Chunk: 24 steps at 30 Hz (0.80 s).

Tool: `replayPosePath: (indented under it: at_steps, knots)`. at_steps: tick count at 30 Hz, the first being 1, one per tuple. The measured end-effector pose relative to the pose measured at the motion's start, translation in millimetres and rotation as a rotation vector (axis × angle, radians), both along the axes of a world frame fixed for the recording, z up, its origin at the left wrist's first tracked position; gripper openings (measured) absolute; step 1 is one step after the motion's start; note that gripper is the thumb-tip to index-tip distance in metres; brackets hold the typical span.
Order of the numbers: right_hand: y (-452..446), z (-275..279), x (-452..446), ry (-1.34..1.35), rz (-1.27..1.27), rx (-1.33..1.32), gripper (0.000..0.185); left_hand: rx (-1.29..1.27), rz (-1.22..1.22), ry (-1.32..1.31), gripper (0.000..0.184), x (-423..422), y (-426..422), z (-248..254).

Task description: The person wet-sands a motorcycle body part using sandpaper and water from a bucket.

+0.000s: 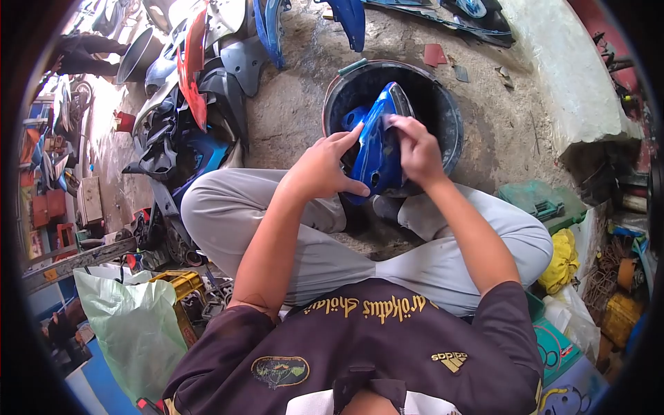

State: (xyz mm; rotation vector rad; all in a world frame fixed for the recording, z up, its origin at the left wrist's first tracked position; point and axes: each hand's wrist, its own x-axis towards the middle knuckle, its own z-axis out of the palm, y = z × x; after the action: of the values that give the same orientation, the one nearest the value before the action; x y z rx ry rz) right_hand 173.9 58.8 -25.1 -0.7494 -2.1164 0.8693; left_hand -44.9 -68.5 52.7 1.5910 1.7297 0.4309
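Note:
A glossy blue plastic motorcycle fairing panel (373, 149) is tilted over a black bucket (451, 114), its lower end towards me. My left hand (324, 166) grips the panel's left edge, with the thumb near the lower end and fingers along the side. My right hand (418, 151) is closed, its bent fingertips against the panel's upper right face. Under those fingertips shows a small grey piece (389, 122) that looks like sandpaper, mostly hidden by the fingers. Another blue part (354, 117) sits inside the bucket, behind the panel.
Reddish (434, 54) and grey (460, 72) sheet scraps lie on the concrete beyond the bucket. Fairings, including a red panel (194, 66), are piled at left; blue panels (346, 22) lie ahead. A green case (531, 200) and yellow bag (559, 259) are right, a pale sack (131, 325) left.

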Motion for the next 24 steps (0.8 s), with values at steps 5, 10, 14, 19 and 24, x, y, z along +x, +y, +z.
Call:
replayPosePath:
  at_steps: [5,10,14,19,24]
  knots:
    - [-32.1,21.6,-4.1,0.020,0.108,0.019,0.024,-0.020,0.006,0.000,0.131,0.7,-0.3,3.2]
    - [-62.5,12.3,21.7,-0.069,0.024,-0.021,0.031,-0.003,0.000,-0.038,0.131,-1.3,-0.3,3.6]
    - [-40.2,-1.9,9.3,-0.101,-0.045,0.086,0.037,-0.012,-0.007,0.002,0.131,0.0,2.6,6.0]
    - [-45.0,3.4,11.5,-0.142,-0.120,0.022,0.033,-0.042,-0.024,-0.031,0.133,-1.3,2.8,6.4]
    - [-65.1,-4.1,11.2,-0.138,-0.202,-0.069,0.039,-0.047,-0.025,0.035,0.133,0.9,4.9,12.8]
